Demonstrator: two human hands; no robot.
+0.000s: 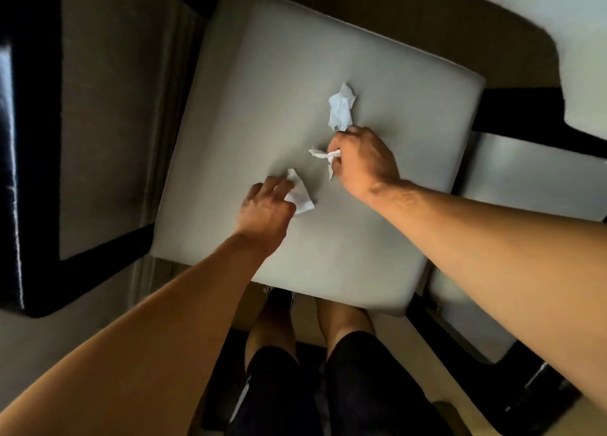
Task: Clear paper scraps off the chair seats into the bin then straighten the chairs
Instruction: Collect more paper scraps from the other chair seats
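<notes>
We're looking straight down on a pale grey chair seat (295, 90), a broad padded square that fills the middle of the view, smooth and bare apart from the paper on it. Dim room, light coming in soft across the cushion, a strip of brown floor (410, 11) showing at twelve o'clock. At nine o'clock sits a second chair (105, 123) with a darker grey seat in a glossy black frame, just beside the pale one; at three o'clock another pale seat (532, 176) edges in, dark frame between them. Three scraps on the seat: the largest crumpled scrap (341, 107) lies at about one o'clock of the seat's centre, loose, just beyond the right knuckles. The right hand (364, 162) comes in from four o'clock, fingers (333, 146) pinched tight on a thin twisted scrap (323, 155) that pokes out toward nine o'clock. The left hand (267, 205) reaches in from seven o'clock, fingers curled over a folded scrap (300, 195) and touching its left edge; whether it is gripped or only covered, can't tell. Down at six o'clock, the person's bare knees and black shorts (361, 386), tucked close against the seat's near edge. No bin in view, and no labels or writing to read anywhere.
</notes>
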